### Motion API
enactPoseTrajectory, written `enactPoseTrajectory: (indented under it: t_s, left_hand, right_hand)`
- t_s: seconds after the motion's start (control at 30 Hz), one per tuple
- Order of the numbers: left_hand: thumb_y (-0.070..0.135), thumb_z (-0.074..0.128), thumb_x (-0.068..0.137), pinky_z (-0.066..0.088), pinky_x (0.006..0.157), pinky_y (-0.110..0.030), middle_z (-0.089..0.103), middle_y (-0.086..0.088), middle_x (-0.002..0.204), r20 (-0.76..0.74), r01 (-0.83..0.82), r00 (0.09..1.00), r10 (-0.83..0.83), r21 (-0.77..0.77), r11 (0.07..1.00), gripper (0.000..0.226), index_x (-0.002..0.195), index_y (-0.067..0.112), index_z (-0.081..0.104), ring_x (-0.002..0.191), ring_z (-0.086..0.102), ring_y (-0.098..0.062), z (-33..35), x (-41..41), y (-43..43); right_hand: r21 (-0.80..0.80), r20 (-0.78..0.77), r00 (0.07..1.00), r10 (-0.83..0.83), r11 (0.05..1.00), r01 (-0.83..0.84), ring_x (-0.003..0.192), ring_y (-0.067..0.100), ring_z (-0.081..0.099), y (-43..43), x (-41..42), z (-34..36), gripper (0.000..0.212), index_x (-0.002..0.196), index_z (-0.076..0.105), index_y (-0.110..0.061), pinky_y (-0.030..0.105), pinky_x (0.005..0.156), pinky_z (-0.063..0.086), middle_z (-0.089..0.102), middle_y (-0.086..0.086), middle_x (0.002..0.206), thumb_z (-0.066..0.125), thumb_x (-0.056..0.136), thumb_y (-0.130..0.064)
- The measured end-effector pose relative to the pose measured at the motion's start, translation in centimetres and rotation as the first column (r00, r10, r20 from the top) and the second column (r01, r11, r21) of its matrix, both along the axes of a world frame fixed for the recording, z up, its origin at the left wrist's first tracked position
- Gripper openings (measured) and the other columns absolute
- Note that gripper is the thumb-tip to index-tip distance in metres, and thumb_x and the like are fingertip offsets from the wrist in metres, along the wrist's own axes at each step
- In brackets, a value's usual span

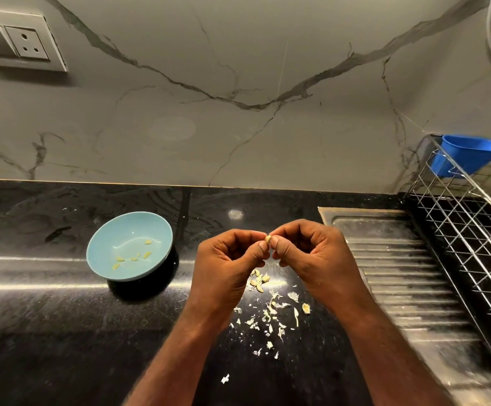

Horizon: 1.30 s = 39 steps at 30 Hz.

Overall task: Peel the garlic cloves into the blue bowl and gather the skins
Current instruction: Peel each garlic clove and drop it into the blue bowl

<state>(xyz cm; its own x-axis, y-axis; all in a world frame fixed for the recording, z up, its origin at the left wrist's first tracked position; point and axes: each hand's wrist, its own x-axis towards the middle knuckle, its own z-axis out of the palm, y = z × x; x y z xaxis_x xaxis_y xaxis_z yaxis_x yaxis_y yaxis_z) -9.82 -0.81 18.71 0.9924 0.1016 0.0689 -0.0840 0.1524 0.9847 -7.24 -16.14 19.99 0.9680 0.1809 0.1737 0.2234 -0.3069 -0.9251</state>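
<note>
Right of the blue bowl (pixel 162 227) the black counter (pixel 48 332) only runs a short way before it hits the raised lip of the steel drainboard (pixel 399 273). Farther right of the bowl, a wire dish rack (pixel 472 230) stands with a blue cup (pixel 467 156) hung at its far end. Behind the bowl the counter stops at the marble wall (pixel 180 127). Left of the bowl and on the near side of it, the dark counter stretches wide, so that's where the elbow room is.

We've got both hands up above the counter just right of the bowl. The forearms come in from the near edge and angle toward each other, wrists apart and fingertips meeting. On our left hand (pixel 232 259) and right hand (pixel 311 250) the fingers (pixel 263 249) are curled in. The thumb and forefinger tips of both hands pinch one garlic clove (pixel 267 238) between them.

Under the hands, still right of the bowl, sits a small heap of cloves (pixel 258 281). We can't tell whether those are peeled. Papery skins (pixel 270 315) are scattered loosely from the heap back toward us, with one stray flake well nearer. Inside the bowl lie a few peeled cloves (pixel 134 257), spread apart on its floor.
</note>
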Motion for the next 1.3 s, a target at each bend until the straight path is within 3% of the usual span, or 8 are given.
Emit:
enactPoseTrajectory:
  t_s: [0.1, 0.2, 0.37, 0.57, 0.83, 0.93, 1.03, 1.3]
  left_hand:
    - [0.024, 0.072, 0.073, 0.057, 0.068, -0.023, 0.075, -0.005, 0.079, -0.007, 0.011, 1.000, -0.011, -0.009, 1.000, 0.021, 0.088, 0.010, 0.073, 0.075, 0.072, -0.016, 0.1, 0.1, 0.0]
    - [0.022, 0.074, 0.073, 0.056, 0.067, -0.022, 0.075, -0.006, 0.078, -0.026, 0.028, 0.999, -0.028, -0.013, 1.000, 0.021, 0.087, 0.007, 0.074, 0.073, 0.071, -0.017, 0.1, 0.1, 0.0]
    - [0.020, 0.076, 0.072, 0.056, 0.066, -0.023, 0.075, -0.010, 0.079, -0.043, 0.028, 0.999, -0.029, -0.026, 0.999, 0.020, 0.087, 0.006, 0.073, 0.073, 0.071, -0.021, -0.2, 0.3, 0.3]
    - [0.009, 0.074, 0.081, 0.054, 0.066, -0.018, 0.076, -0.002, 0.079, 0.033, -0.012, 0.999, 0.010, 0.059, 0.998, 0.006, 0.086, 0.010, 0.072, 0.074, 0.073, -0.011, -0.2, 0.0, -0.1]
    - [0.009, 0.075, 0.081, 0.055, 0.067, -0.016, 0.076, 0.003, 0.081, 0.095, -0.062, 0.994, 0.051, 0.110, 0.992, 0.008, 0.087, 0.014, 0.073, 0.075, 0.073, -0.010, -0.2, -0.2, -0.4]
    - [0.022, 0.073, 0.078, 0.055, 0.068, -0.016, 0.076, 0.006, 0.084, 0.121, -0.074, 0.991, 0.060, 0.114, 0.991, 0.011, 0.088, 0.017, 0.072, 0.077, 0.073, -0.009, 0.0, -0.3, -0.5]
    - [0.031, 0.071, 0.076, 0.056, 0.069, -0.017, 0.075, 0.008, 0.086, 0.149, -0.107, 0.985, 0.084, 0.150, 0.983, 0.017, 0.089, 0.021, 0.071, 0.078, 0.073, -0.008, 0.0, -0.4, -0.6]
    - [0.032, 0.075, 0.084, 0.052, 0.069, -0.013, 0.069, 0.013, 0.083, 0.381, -0.248, 0.919, 0.098, 0.368, 0.896, 0.015, 0.093, 0.021, 0.071, 0.079, 0.068, -0.003, -0.3, -0.3, -0.6]
  right_hand:
    - [-0.014, 0.017, 1.000, -0.006, 1.000, 0.006, 0.072, 0.012, 0.071, 0.0, 0.0, -0.1, 0.014, 0.090, 0.071, -0.021, 0.024, 0.066, 0.058, 0.072, -0.004, 0.078, 0.069, 0.084, -0.033]
    - [-0.048, 0.040, 0.999, -0.005, 0.999, 0.007, 0.071, 0.012, 0.070, -0.1, 0.1, -0.2, 0.002, 0.088, 0.071, -0.022, 0.026, 0.066, 0.059, 0.072, -0.004, 0.077, 0.072, 0.088, -0.021]
    - [-0.090, 0.072, 0.997, 0.018, 0.996, -0.011, 0.073, 0.011, 0.071, -0.1, 0.0, -0.1, 0.008, 0.087, 0.069, -0.029, 0.024, 0.066, 0.060, 0.072, -0.006, 0.079, 0.071, 0.089, -0.021]
    - [-0.037, 0.022, 1.000, -0.018, 0.999, 0.019, 0.069, 0.013, 0.071, 0.3, 0.0, -0.2, 0.003, 0.086, 0.073, -0.018, 0.027, 0.063, 0.060, 0.073, -0.003, 0.074, 0.071, 0.089, -0.018]
    - [0.047, 0.015, 0.997, -0.075, 0.996, 0.074, 0.065, 0.012, 0.069, 0.9, -0.5, -0.2, 0.006, 0.083, 0.072, -0.018, 0.024, 0.060, 0.058, 0.072, -0.001, 0.071, 0.073, 0.087, -0.014]
    - [0.087, 0.010, 0.998, -0.063, 0.994, 0.062, 0.065, 0.009, 0.070, 1.0, -0.6, 0.0, 0.004, 0.083, 0.071, -0.020, 0.018, 0.060, 0.055, 0.072, -0.007, 0.070, 0.072, 0.085, -0.024]
    - [0.114, -0.006, 0.999, -0.047, 0.992, 0.047, 0.068, 0.010, 0.071, 1.0, -0.7, 0.3, 0.016, 0.084, 0.071, -0.022, 0.018, 0.061, 0.055, 0.073, -0.008, 0.073, 0.067, 0.079, -0.036]
    - [0.226, -0.125, 0.992, -0.029, 0.973, 0.057, 0.067, 0.021, 0.072, 0.7, -0.7, 0.3, 0.006, 0.085, 0.072, -0.007, 0.029, 0.059, 0.058, 0.074, 0.010, 0.074, 0.069, 0.088, -0.010]
